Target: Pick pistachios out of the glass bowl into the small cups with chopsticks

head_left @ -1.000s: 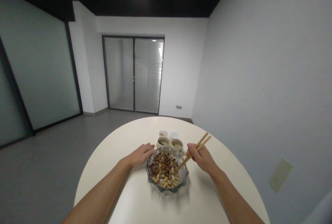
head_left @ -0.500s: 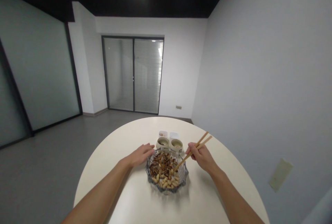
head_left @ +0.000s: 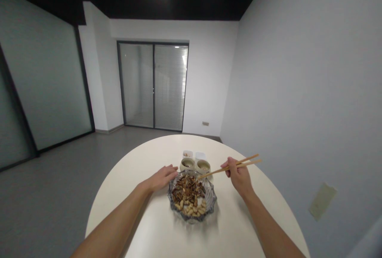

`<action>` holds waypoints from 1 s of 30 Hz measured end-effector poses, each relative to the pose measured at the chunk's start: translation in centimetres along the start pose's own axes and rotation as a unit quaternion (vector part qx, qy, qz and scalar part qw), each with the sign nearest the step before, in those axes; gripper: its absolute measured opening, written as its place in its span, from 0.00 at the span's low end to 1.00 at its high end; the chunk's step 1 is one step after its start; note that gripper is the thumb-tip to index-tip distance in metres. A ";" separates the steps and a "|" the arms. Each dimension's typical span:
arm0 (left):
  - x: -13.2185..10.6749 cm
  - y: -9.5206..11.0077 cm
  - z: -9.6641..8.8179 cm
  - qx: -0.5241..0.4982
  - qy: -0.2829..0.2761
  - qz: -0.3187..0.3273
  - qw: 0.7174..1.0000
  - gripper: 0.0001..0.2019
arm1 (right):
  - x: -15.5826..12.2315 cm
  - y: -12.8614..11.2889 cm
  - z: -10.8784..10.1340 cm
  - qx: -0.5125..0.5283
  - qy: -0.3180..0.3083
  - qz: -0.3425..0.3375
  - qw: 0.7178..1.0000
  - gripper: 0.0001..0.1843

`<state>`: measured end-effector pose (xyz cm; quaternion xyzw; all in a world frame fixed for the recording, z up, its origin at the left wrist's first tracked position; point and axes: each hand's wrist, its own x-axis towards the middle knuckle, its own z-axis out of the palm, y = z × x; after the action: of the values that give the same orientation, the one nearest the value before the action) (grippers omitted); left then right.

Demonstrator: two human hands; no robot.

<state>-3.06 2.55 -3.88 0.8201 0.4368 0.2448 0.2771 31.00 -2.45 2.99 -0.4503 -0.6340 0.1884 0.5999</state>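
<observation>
The left hand [head_left: 162, 178] is open and holds nothing, and its fingers sit just beside the glass bowl [head_left: 212, 202]. The right hand [head_left: 238, 176] is closed on two wood chopsticks [head_left: 229, 167], and their tips are just over the back edge of the bowl. In the bowl, dark striped seeds [head_left: 186, 188] lie behind pale peanuts [head_left: 191, 209]. Behind the bowl stand two round cups [head_left: 187, 164], and something is in them, but it is too small to tell what. Behind the cups are two small white dishes [head_left: 193, 155]. The round table [head_left: 143, 218] is under it all. Far past the bowl is a glass door [head_left: 153, 86] with blinds
</observation>
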 end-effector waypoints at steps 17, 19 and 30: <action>0.1 -0.1 0.1 -0.003 -0.004 -0.007 1.000 0.34 | 0.6 2.1 -0.2 -0.056 0.100 -0.001 0.993 0.44; 0.0 0.0 0.0 -0.003 -0.008 -0.009 1.000 0.35 | 0.7 2.0 -0.3 -0.063 0.104 -0.003 0.993 0.45; 0.1 -0.3 0.1 -0.003 -0.006 -0.008 1.000 0.34 | 0.1 0.8 0.1 0.014 0.056 0.022 0.998 0.46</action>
<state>-3.11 2.79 -4.14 0.8171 0.4409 0.2393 0.2839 31.19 -1.90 2.44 -0.4651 -0.5869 0.1850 0.6364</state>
